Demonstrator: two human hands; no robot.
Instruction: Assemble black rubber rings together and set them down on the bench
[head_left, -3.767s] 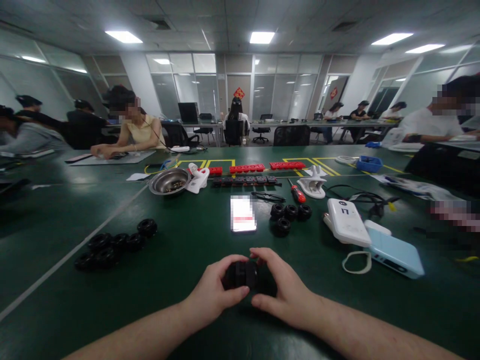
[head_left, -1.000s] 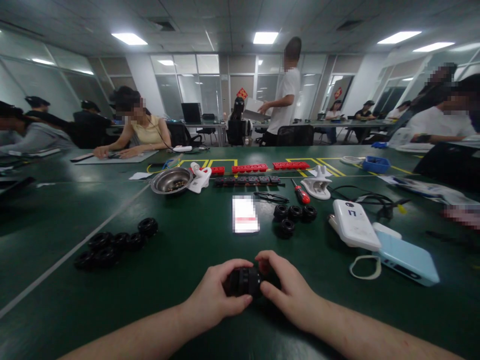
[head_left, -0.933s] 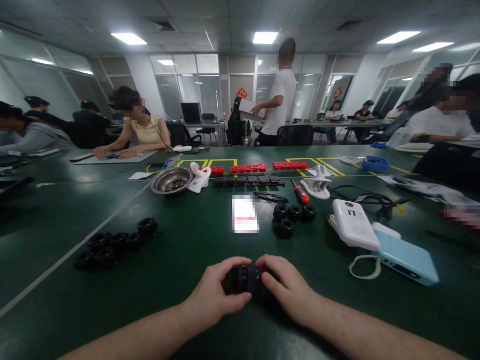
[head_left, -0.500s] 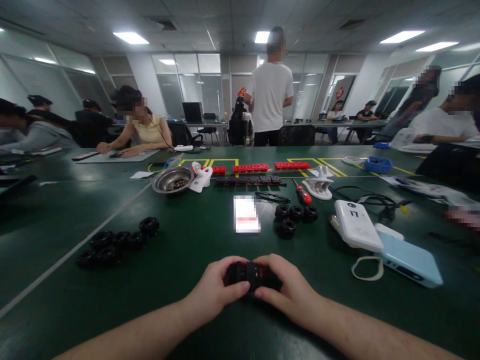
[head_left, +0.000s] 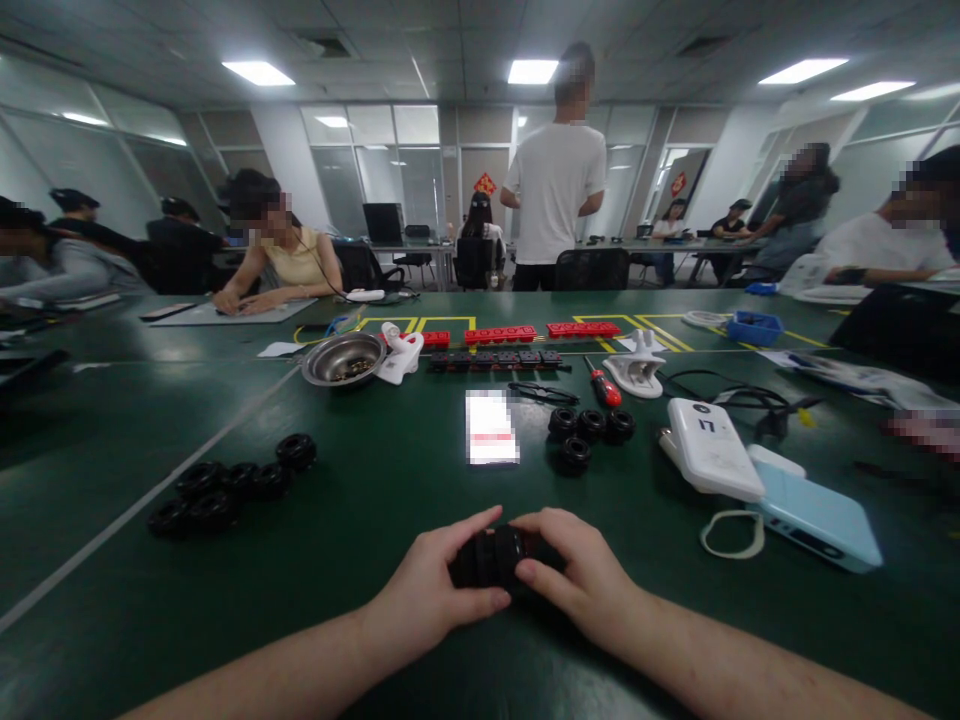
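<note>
Low over the near middle of the table, a black, round, ribbed part (head_left: pixel 487 556) is between my two hands. It resembles the tyre-like black rings on the table, but its exact kind is unclear. My left hand (head_left: pixel 439 580) curves around its left side, with the thumb along the near side and the index finger raised above the far side. My right hand (head_left: pixel 581 570) grips its right end between thumb and fingers. A little reddish colour shows by the right fingers; what it belongs to is hidden.
Black rings cluster at left (head_left: pixel 214 490) and right (head_left: pixel 576 453). Beyond are a bright phone (head_left: pixel 491 428), glasses (head_left: pixel 544 394), a screwdriver (head_left: pixel 604 385), red strips (head_left: pixel 500 335), a black strip (head_left: pixel 495 361) and a metal bowl (head_left: pixel 343 360). A white power bank (head_left: pixel 716 450) lies right. People sit around.
My left index finger has lifted and straightened away from the black part, and the left thumb has slid lower. My right thumb has moved up onto the part's right end.
</note>
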